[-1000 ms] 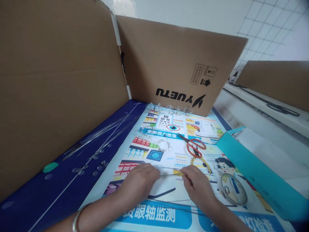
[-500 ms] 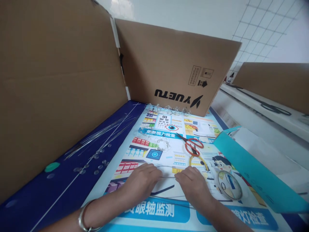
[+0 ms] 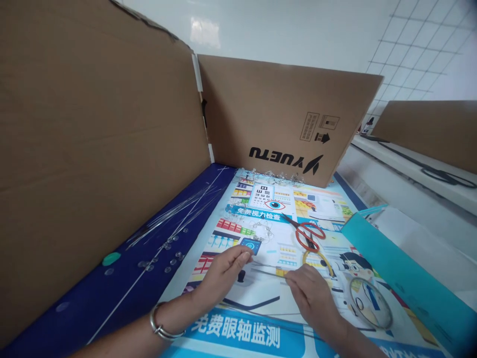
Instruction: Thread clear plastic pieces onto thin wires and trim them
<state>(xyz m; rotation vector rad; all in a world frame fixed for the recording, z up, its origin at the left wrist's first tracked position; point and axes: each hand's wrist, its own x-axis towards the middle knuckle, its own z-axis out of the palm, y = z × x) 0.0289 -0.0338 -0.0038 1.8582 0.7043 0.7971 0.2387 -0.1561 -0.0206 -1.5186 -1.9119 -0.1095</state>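
Thin wire [image 3: 269, 272] stretches between my two hands over the printed sheet. One part of it is pinched in the closed fingers of my left hand [image 3: 231, 268], which has a silver bangle at the wrist. On the other side, my right hand [image 3: 312, 294] is closed on the wire too. Red-handled scissors [image 3: 309, 236] lie beyond my right hand, beside a yellow ring [image 3: 328, 263]. A loop of clear beads [image 3: 263, 231] rests on the sheet past my left hand.
Cardboard panels [image 3: 283, 109] stand at the left and back. Long wires [image 3: 167, 214], loose clear beads [image 3: 173, 261] and a green piece [image 3: 111, 258] lie on the blue cloth. A teal box [image 3: 402, 283] and a round clear disc [image 3: 370, 303] are at the right.
My left hand has risen and turned, its fingers now above the sheet, and the wire slants between the hands. The camera view has shifted, moving the scene right and down.
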